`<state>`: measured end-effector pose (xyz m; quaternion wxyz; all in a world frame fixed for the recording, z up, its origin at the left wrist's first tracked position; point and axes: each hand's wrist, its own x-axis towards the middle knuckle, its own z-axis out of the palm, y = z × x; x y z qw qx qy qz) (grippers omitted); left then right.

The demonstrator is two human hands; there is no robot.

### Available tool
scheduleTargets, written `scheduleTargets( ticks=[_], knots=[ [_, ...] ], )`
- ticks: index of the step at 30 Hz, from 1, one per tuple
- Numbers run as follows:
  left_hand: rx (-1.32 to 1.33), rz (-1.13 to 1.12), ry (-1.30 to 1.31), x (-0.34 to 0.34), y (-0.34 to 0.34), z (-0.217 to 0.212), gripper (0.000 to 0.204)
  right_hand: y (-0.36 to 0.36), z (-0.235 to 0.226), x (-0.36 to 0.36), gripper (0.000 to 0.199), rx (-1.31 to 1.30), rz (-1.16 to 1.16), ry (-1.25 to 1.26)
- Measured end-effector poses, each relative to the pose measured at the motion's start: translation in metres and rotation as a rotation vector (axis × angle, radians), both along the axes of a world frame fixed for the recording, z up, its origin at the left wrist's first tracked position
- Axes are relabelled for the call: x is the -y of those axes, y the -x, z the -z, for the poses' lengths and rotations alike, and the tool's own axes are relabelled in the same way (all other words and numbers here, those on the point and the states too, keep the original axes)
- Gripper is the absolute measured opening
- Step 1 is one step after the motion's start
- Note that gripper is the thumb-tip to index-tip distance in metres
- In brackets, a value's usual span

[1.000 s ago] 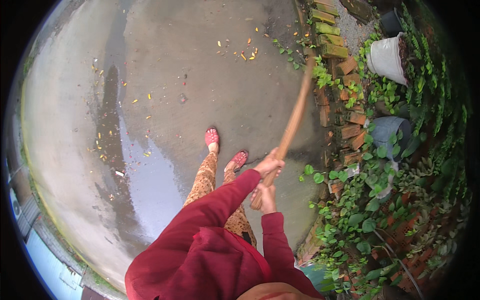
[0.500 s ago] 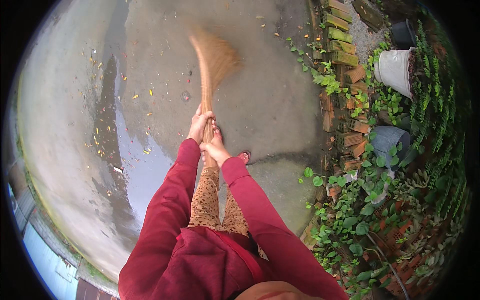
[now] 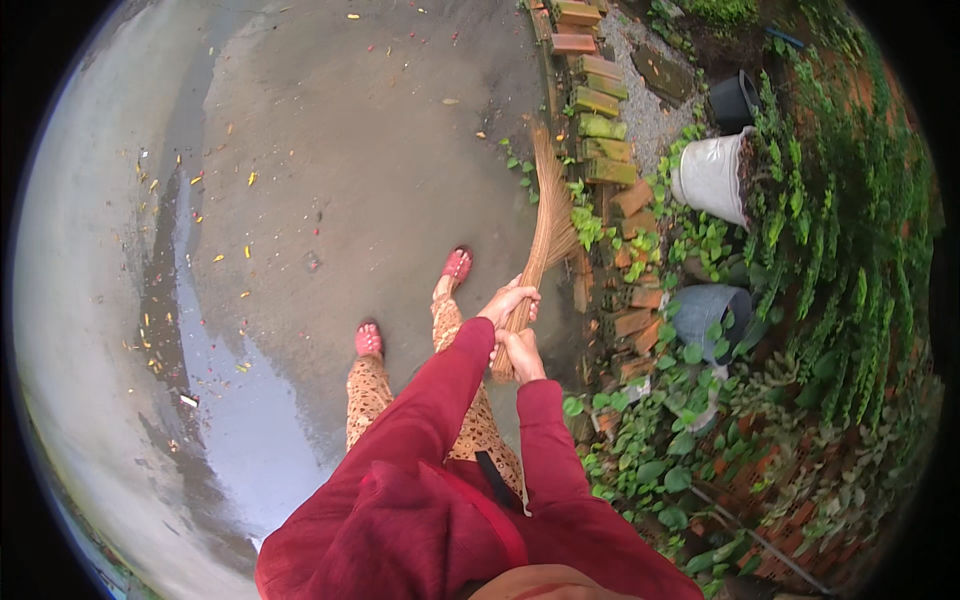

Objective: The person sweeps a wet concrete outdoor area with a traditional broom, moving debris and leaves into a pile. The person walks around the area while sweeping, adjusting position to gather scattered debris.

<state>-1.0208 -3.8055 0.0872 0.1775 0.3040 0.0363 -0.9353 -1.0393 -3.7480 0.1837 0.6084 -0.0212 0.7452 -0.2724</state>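
I hold a straw broom (image 3: 548, 225) in both hands, on the right side of my body. My left hand (image 3: 508, 303) is wrapped round the handle, higher toward the bristles. Closer to the butt end, my right hand (image 3: 521, 354) grips the same handle, just below the left. The bristles fan out ahead of me at the right edge of the concrete, alongside the bricks and some green leaves. Whether their tips touch the ground I cannot tell.
Wet concrete (image 3: 330, 140) carries scattered yellow petals and a puddle (image 3: 250, 430) at left. A row of mossy bricks (image 3: 603, 125) borders it at right. Beyond stand a white pot (image 3: 712, 178), a grey-blue pot (image 3: 700, 318), a dark bucket (image 3: 732, 100) and dense plants (image 3: 690, 440).
The broom has swung from ahead of me to the right, over to the brick border. Both hands moved right with it, keeping their grip. My feet now show farther apart.
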Motion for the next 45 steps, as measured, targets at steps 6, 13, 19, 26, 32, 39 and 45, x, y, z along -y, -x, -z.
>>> scheduleTargets(
  ticks=[6,13,19,26,32,39,45],
  knots=[
    [0.113,0.004,0.157,0.061,0.005,0.042,0.043,0.025,0.066,0.055,0.011,0.203,0.11,-0.001],
    [0.591,-0.241,0.038,0.062,0.07,-0.043,0.074,0.123,-0.025,0.059,0.044,0.318,-0.149,-0.006],
    [0.346,-0.153,0.052,0.093,0.142,-0.028,0.079,0.171,-0.028,0.091,0.03,0.149,-0.084,0.025],
    [0.661,-0.075,0.12,0.127,0.197,-0.018,0.081,0.23,-0.008,0.114,0.022,0.453,0.078,0.023],
    [0.616,-0.086,0.111,0.118,0.219,-0.072,0.083,0.251,-0.047,0.098,0.028,0.356,0.006,0.059],
    [0.417,-0.136,0.02,0.18,0.152,0.019,0.063,0.189,0.014,0.183,0.008,0.323,-0.165,-0.067],
    [0.85,-0.249,0.173,0.17,0.134,-0.06,0.083,0.195,-0.035,0.164,0.036,0.54,-0.107,0.026]
  ],
)
